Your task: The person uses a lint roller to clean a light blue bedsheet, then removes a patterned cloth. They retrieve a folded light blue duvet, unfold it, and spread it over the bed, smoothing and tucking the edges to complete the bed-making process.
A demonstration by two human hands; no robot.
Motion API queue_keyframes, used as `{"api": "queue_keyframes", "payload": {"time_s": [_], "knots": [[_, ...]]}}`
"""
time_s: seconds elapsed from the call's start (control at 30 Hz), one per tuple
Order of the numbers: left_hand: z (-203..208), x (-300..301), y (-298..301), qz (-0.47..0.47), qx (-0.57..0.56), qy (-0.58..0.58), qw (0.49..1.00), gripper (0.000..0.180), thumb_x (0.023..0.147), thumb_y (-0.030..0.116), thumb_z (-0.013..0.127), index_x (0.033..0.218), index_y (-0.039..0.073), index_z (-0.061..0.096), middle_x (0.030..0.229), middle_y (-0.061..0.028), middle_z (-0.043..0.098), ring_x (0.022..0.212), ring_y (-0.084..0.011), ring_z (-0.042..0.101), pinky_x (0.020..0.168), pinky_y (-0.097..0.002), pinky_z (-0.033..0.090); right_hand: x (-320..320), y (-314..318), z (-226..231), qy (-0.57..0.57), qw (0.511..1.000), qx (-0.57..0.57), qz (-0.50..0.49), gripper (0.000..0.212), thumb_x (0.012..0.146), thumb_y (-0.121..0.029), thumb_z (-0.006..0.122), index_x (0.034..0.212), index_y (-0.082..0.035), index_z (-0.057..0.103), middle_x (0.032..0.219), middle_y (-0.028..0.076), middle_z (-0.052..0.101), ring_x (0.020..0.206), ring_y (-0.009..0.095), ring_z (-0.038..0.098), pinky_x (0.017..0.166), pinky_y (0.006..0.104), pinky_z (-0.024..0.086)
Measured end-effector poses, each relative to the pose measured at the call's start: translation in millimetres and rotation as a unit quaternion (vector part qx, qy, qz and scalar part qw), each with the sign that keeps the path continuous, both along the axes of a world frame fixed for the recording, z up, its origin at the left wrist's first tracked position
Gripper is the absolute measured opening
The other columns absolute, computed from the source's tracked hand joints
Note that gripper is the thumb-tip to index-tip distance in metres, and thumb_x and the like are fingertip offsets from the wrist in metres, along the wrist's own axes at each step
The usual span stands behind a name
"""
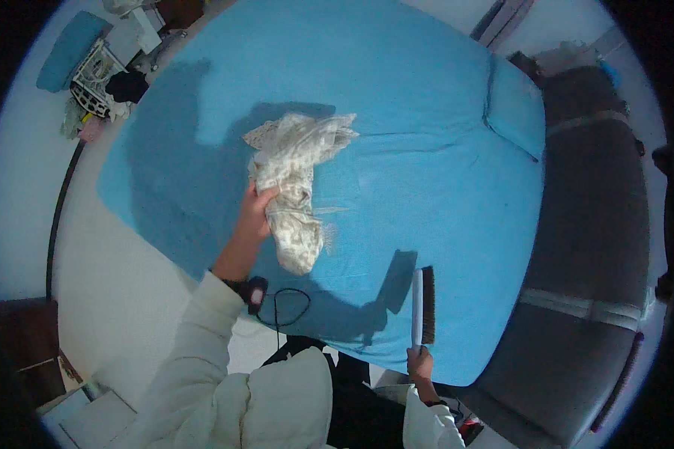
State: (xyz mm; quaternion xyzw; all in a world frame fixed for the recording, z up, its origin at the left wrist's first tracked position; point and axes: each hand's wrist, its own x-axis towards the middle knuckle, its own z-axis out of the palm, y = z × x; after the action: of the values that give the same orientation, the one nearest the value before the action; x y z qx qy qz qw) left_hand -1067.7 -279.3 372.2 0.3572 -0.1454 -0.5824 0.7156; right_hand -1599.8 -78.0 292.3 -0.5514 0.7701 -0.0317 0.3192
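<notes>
My left hand [258,212] is closed around a bunched white-and-beige patterned lacy cloth [298,238]. The cloth is held over the blue-covered bed [434,194]; its lace ends spread out at the far side and its lower part hangs in a rounded lump. My right hand [420,364] grips the handle of a bed brush [419,303] near the bed's front edge. The brush stands with its pale body pointing away from me and its dark bristles facing right. A dark device [257,295] with a black cord sits at my left wrist.
A blue pillow [515,107] lies at the bed's right end. Beyond it runs a dark grey padded sofa or headboard [584,217]. At the far left, a white rack [99,75] with clothes and small items stands by the wall. A brown cabinet [26,344] is at lower left.
</notes>
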Motion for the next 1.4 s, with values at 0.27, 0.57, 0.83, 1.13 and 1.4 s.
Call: {"api": "queue_keyframes", "payload": {"time_s": [0.27, 0.57, 0.83, 1.13, 1.4], "knots": [[-169, 9, 80, -0.211, 0.418, -0.373, 0.801, 0.073, 0.078, 0.037, 0.072, 0.132, 0.001, 0.04, 0.126, -0.0191, 0.048, 0.105, -0.0343, 0.054, 0.083, -0.043, 0.049, 22, -10, 18, 0.015, 0.989, 0.124, 0.079, 0.031, 0.08, -0.028, 0.065, 0.086, 0.001, 0.059, 0.074, 0.018, 0.064, 0.069, 0.032, 0.063, 0.063, 0.044, 0.048], [-185, 54, -63, -0.072, 0.409, -0.562, 0.715, 0.117, 0.07, 0.058, 0.073, 0.138, -0.015, 0.012, 0.136, -0.0303, 0.039, 0.124, -0.0379, 0.043, 0.099, -0.0437, 0.039, 18, -6, 25, 0.021, 0.982, 0.164, 0.093, 0.039, 0.08, -0.033, 0.066, 0.098, 0.002, 0.058, 0.085, 0.023, 0.064, 0.08, 0.042, 0.062, 0.071, 0.0487, 0.048], [-178, 9, -98, -0.044, 0.393, -0.412, 0.82, 0.097, 0.069, 0.034, 0.081, 0.136, -0.014, 0.031, 0.143, -0.0252, 0.034, 0.131, -0.0296, 0.036, 0.107, -0.0401, 0.03, 4, 25, 19, -0.024, 0.985, 0.16, 0.064, 0.04, 0.082, -0.037, 0.065, 0.094, 0.0, 0.056, 0.08, 0.024, 0.063, 0.077, 0.042, 0.061, 0.065, 0.0492, 0.046], [-73, 19, -98, -0.268, 0.126, -0.008, 0.955, 0.06, 0.093, 0.031, 0.055, 0.138, -0.002, 0.035, 0.14, -0.0165, 0.04, 0.125, -0.029, 0.044, 0.102, -0.0458, 0.039, -30, -15, -2, -0.026, 0.994, 0.093, 0.059, 0.045, 0.081, -0.042, 0.065, 0.101, -0.002, 0.058, 0.084, 0.023, 0.065, 0.08, 0.042, 0.062, 0.068, 0.0509, 0.048], [-6, 4, -78, -0.264, 0.157, 0.058, 0.95, 0.043, 0.084, 0.006, 0.064, 0.126, 0.005, 0.051, 0.12, -0.012, 0.058, 0.109, -0.0296, 0.057, 0.091, -0.0466, 0.048, 41, 90, 44, 0.035, 0.995, 0.094, -0.004, 0.047, 0.082, -0.045, 0.063, 0.095, 0.0, 0.06, 0.09, 0.024, 0.064, 0.085, 0.04, 0.062, 0.072, 0.0495, 0.047]]}}
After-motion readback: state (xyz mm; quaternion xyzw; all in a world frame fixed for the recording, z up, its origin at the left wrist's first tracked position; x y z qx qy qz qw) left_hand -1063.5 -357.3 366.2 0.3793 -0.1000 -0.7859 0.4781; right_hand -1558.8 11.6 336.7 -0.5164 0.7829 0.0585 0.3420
